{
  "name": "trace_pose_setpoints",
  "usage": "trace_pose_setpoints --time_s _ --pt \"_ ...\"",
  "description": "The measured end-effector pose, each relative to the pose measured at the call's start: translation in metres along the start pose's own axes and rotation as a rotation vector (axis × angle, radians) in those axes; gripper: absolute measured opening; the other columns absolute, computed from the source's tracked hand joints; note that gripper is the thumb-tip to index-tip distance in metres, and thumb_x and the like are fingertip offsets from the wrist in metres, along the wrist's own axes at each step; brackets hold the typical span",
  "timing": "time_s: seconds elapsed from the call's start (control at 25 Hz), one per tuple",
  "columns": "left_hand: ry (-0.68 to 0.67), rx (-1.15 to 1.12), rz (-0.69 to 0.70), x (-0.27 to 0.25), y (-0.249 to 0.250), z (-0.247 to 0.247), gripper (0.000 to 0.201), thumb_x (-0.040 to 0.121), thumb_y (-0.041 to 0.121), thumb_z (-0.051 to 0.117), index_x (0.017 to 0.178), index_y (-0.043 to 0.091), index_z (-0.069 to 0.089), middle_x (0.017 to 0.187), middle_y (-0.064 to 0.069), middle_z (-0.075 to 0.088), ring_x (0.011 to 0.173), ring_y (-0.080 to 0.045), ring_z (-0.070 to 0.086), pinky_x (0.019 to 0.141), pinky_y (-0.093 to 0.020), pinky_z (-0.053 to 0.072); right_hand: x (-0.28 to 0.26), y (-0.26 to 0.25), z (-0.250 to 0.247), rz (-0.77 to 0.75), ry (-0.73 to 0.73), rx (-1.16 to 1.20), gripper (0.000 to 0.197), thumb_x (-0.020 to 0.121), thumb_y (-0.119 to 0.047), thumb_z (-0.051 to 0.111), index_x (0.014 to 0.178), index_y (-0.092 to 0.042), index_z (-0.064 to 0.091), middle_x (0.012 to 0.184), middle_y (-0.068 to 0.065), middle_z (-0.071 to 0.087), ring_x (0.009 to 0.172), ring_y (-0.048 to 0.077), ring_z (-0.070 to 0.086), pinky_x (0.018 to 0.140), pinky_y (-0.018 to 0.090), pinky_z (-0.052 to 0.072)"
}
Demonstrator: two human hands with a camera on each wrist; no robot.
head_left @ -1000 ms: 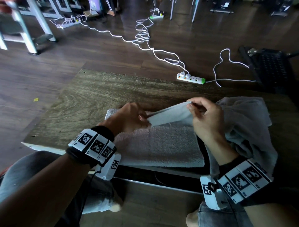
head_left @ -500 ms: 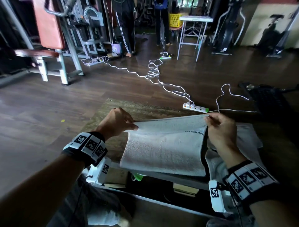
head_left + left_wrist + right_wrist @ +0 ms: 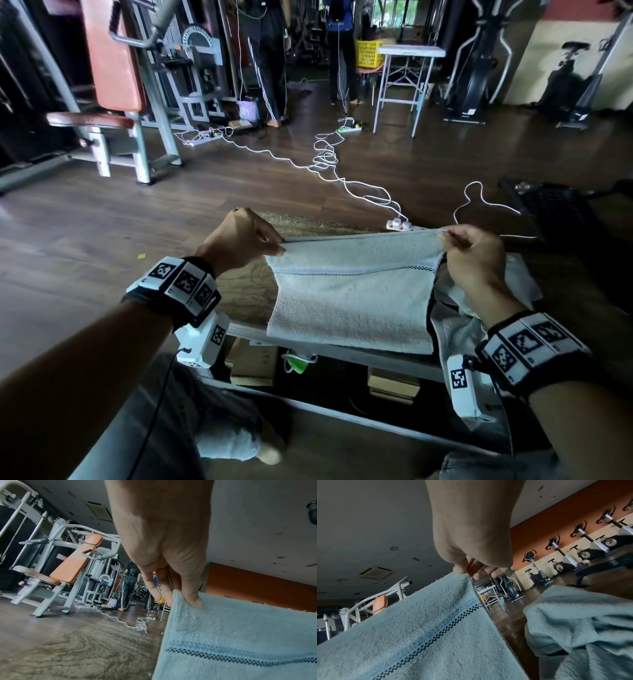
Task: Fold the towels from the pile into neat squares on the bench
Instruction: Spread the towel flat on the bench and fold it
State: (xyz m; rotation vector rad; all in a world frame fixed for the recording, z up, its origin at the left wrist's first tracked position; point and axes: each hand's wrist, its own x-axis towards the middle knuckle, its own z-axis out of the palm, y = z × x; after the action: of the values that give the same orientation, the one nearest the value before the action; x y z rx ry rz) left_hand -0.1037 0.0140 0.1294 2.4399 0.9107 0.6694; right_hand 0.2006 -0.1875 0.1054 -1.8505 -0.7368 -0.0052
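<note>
A pale blue towel [image 3: 349, 298] with a dark checked stripe is stretched between my two hands above the wooden bench [image 3: 239, 291]. My left hand [image 3: 274, 245] pinches its far left corner, thumb on top as the left wrist view shows [image 3: 181, 599]. At the far right corner my right hand [image 3: 447, 236] pinches the edge [image 3: 467, 573]. The towel's near end lies on the bench's front edge. A crumpled pile of towels [image 3: 479, 308] lies on the bench to the right, under my right forearm [image 3: 582, 622].
A white power strip [image 3: 399, 224] and trailing white cables lie on the floor just beyond the bench. A dark crate [image 3: 555, 212] sits at far right. Gym machines, a white table and two standing people fill the back. Boxes sit under the bench.
Both hands have lifted the towel's far edge up and spread it apart, so it went from a slack fold on the bench to a taut sheet. The head view has tilted up.
</note>
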Motion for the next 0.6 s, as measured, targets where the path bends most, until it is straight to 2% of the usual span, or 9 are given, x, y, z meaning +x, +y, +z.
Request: trace_pose_setpoints --time_s 0.12,0.24,0.32,0.4,0.48,0.52,0.6 --pt "-0.013 0.013 0.026 -0.001 0.001 -0.004 0.014 0.07 0.012 0.086 0.081 0.016 0.079 0.07 0.019 0.067 0.063 0.019 0.059 0.061 0.002 0.04 -0.002 -0.005 -0.003 -0.002 -0.003 0.037 0.008 0.091 -0.013 0.067 0.096 -0.012 0.073 0.084 0.0 0.067 0.08 0.013 0.061 0.073 0.02 0.042" --pt "-0.004 0.077 0.077 0.007 0.002 -0.012 0.011 0.077 0.007 0.079 0.087 0.011 0.078 0.077 0.008 0.07 0.066 0.019 0.059 0.063 0.002 0.041 0.005 -0.011 -0.006 -0.032 -0.054 0.015 0.007 0.091 -0.012 0.066 0.091 -0.018 0.07 0.084 -0.001 0.067 0.079 0.013 0.06 0.071 0.02 0.043" --pt "0.028 0.138 0.112 0.017 0.005 -0.021 0.01 0.079 0.006 0.076 0.088 0.011 0.076 0.074 0.003 0.069 0.063 0.006 0.061 0.064 -0.007 0.046 0.019 -0.018 -0.006 -0.035 -0.1 -0.012 0.011 0.092 -0.01 0.066 0.085 -0.018 0.068 0.081 0.0 0.067 0.077 0.015 0.061 0.073 0.026 0.048" --pt "0.061 0.197 0.131 0.032 0.013 -0.031 0.011 0.079 0.005 0.075 0.088 0.012 0.073 0.071 0.0 0.066 0.063 -0.012 0.06 0.064 -0.02 0.049 0.037 -0.03 -0.003 0.025 -0.144 0.034 0.021 0.094 -0.007 0.062 0.077 -0.019 0.063 0.076 0.001 0.064 0.068 0.015 0.064 0.073 0.034 0.057" --pt "0.098 0.216 0.112 0.052 0.021 -0.043 0.014 0.077 0.004 0.075 0.088 0.011 0.07 0.073 -0.001 0.068 0.066 -0.017 0.061 0.063 -0.021 0.049 0.055 -0.047 0.002 0.103 -0.172 0.125 0.023 0.097 -0.002 0.056 0.077 -0.014 0.059 0.075 0.003 0.061 0.057 0.009 0.062 0.062 0.022 0.057" --pt "0.125 0.212 0.096 0.064 0.024 -0.049 0.015 0.077 0.002 0.074 0.09 0.01 0.07 0.076 -0.003 0.07 0.068 -0.017 0.063 0.066 -0.023 0.051 0.063 -0.058 0.003 0.113 -0.168 0.149 0.021 0.097 0.0 0.054 0.08 -0.011 0.058 0.077 0.004 0.06 0.057 0.009 0.062 0.059 0.017 0.055" --pt "0.187 0.231 0.081 0.083 0.031 -0.061 0.016 0.078 0.0 0.07 0.092 0.007 0.072 0.081 -0.007 0.072 0.072 -0.017 0.064 0.067 -0.024 0.048 0.081 -0.078 0.005 0.098 -0.15 0.193 0.015 0.097 0.002 0.053 0.087 -0.008 0.06 0.083 0.005 0.061 0.065 0.011 0.063 0.066 0.018 0.056"
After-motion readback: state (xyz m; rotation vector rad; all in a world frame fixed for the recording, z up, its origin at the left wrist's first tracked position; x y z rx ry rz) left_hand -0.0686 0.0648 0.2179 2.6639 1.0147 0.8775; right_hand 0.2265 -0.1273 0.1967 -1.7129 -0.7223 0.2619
